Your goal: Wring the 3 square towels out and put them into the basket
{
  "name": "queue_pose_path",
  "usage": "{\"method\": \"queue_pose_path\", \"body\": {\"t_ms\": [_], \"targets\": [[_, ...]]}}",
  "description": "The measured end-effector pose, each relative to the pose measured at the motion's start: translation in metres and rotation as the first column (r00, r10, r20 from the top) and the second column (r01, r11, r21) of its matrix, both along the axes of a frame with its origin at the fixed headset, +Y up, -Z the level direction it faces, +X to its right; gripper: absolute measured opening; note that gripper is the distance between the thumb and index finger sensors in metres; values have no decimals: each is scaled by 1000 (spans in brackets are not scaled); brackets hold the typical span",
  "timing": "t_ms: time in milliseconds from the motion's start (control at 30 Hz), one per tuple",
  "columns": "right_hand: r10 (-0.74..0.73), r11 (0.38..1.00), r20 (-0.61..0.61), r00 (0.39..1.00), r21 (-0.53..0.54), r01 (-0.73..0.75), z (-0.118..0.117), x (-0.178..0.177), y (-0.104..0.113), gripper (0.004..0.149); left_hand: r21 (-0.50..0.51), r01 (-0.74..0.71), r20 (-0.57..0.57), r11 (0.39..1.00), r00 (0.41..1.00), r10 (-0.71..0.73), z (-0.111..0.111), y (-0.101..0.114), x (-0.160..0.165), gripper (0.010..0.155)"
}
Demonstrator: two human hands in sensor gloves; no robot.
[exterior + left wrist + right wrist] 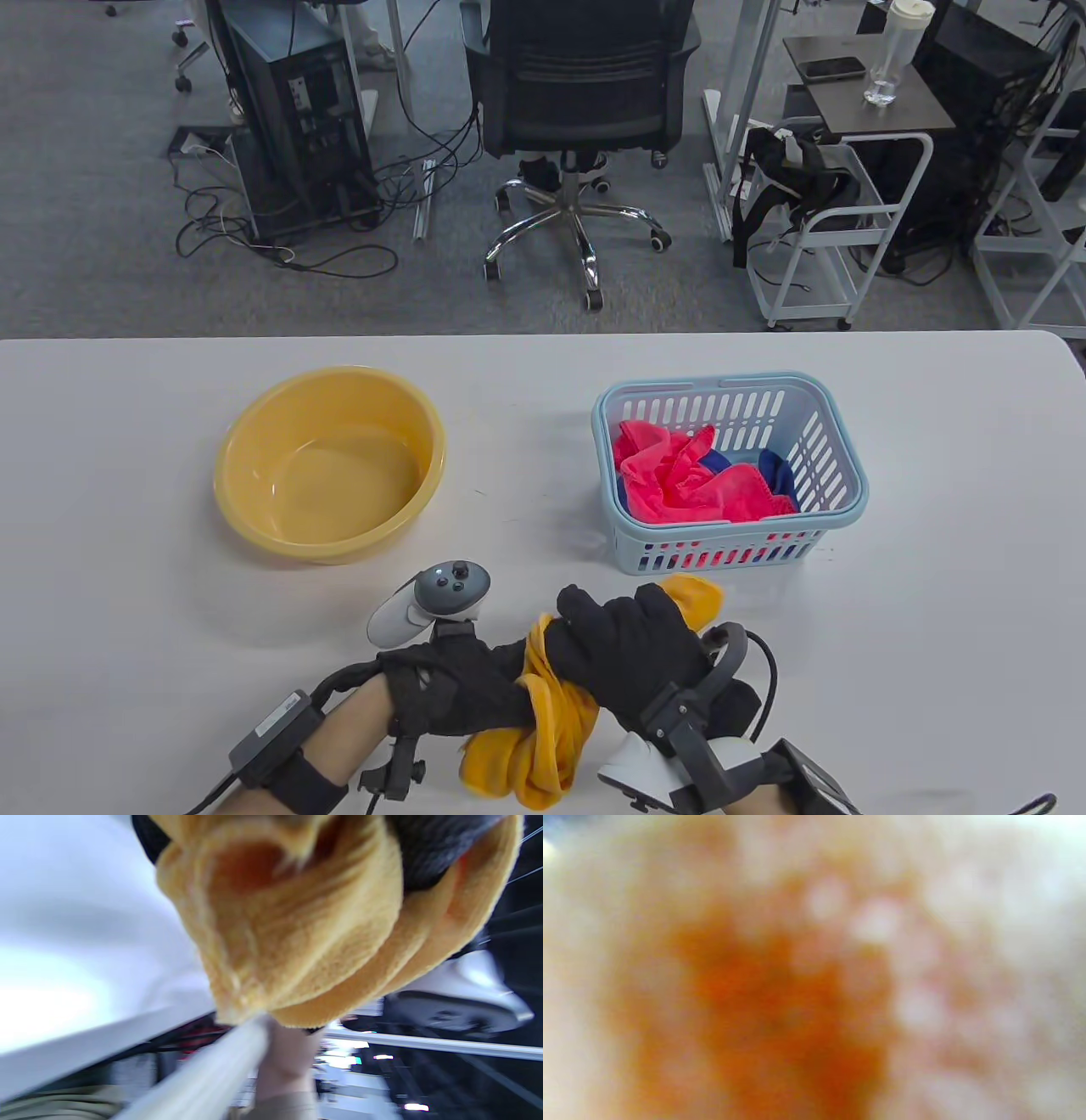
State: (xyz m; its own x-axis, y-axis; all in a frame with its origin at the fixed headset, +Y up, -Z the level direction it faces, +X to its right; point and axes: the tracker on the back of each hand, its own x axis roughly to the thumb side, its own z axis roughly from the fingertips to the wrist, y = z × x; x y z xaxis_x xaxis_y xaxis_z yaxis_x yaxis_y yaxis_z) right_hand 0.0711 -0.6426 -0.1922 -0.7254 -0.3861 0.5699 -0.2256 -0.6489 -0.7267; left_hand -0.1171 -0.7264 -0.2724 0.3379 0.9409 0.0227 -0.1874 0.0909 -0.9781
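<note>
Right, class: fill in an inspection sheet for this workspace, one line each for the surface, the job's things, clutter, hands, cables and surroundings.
Surface: white table, no puddles visible.
Job's things: orange terry towel twisted between both hands near the front edge; pink towel over a dark blue towel inside the pale blue slotted plastic basket; yellow plastic basin left of it, holding no towels.
Clutter: nothing seen.
Hands: left hand and right hand both grip the orange towel.
Cables: glove cable loops by the right wrist.
Surroundings: black office chair, computer tower with floor cables, white cart.
</note>
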Motion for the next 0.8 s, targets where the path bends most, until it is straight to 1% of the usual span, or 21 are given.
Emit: {"method": "queue_pose_path", "body": {"t_ms": [67,100,133,167,200,267,300,333,367,400,433,467,500,533,567,600,667,700,733,767,800], "targets": [[-3,1000,12,1000,10,3,-2,5,1,32,145,117,-67,982,992,-108,-4,11,-7,77],[-15,1000,21,1000,1,15,-5,7,1,35,254,189,-147,949,977,-155,-7,20,-14,71],[-51,999,54,997,-8,52,-8,11,2,44,343,252,-229,905,957,-180,-7,25,-18,66],[-60,997,48,997,-48,62,-12,15,3,47,421,309,-293,853,936,-195,-8,32,-21,62],[-89,992,64,994,-82,94,-17,19,2,48,519,369,-388,771,905,-172,-7,39,-24,59],[-129,972,114,985,-181,148,-30,25,-2,49,629,434,-495,646,864,-98,-1,49,-22,56],[-165,948,118,979,-254,190,-37,28,-7,49,695,499,-549,517,833,-65,6,55,-19,55],[-194,926,115,974,-306,220,-42,30,-10,49,729,532,-569,431,821,-50,10,58,-16,55],[-235,877,98,967,-407,254,-48,31,-16,48,768,570,-591,291,807,-21,18,61,-12,54],[-307,818,84,948,-486,308,-53,31,-23,47,787,603,-611,130,791,35,26,65,-9,54],[-341,765,95,935,-550,335,-57,31,-28,47,789,614,-611,-3,786,91,33,66,-7,53],[-371,711,106,922,-607,356,-59,30,-32,47,783,615,-601,-99,787,136,37,67,-6,53],[-397,681,105,912,-633,369,-60,30,-34,47,773,606,-583,-188,796,165,40,68,-5,52],[-431,631,80,899,-685,363,-62,28,-38,46,763,587,-558,-270,809,183,43,68,-5,52],[-451,565,57,891,-754,334,-66,26,-42,47,763,568,-528,-308,823,208,45,68,-6,52],[-481,495,62,874,-804,329,-68,26,-46,48,763,559,-511,-324,829,227,46,67,-7,51],[-554,267,90,828,-922,279,-77,26,-57,49,759,536,-468,-370,844,264,49,65,-6,51],[-617,90,116,779,-972,217,-83,26,-67,49,752,524,-442,-401,851,284,51,64,-5,51],[-662,-18,141,736,-985,172,-87,26,-74,49,746,527,-438,-406,849,296,52,64,-5,51],[-732,-199,191,654,-978,63,-91,23,-84,49,748,528,-427,-402,847,317,54,66,-5,51],[-757,-308,231,612,-951,-22,-92,20,-90,49,754,522,-410,-397,848,336,56,67,-5,51]]}}
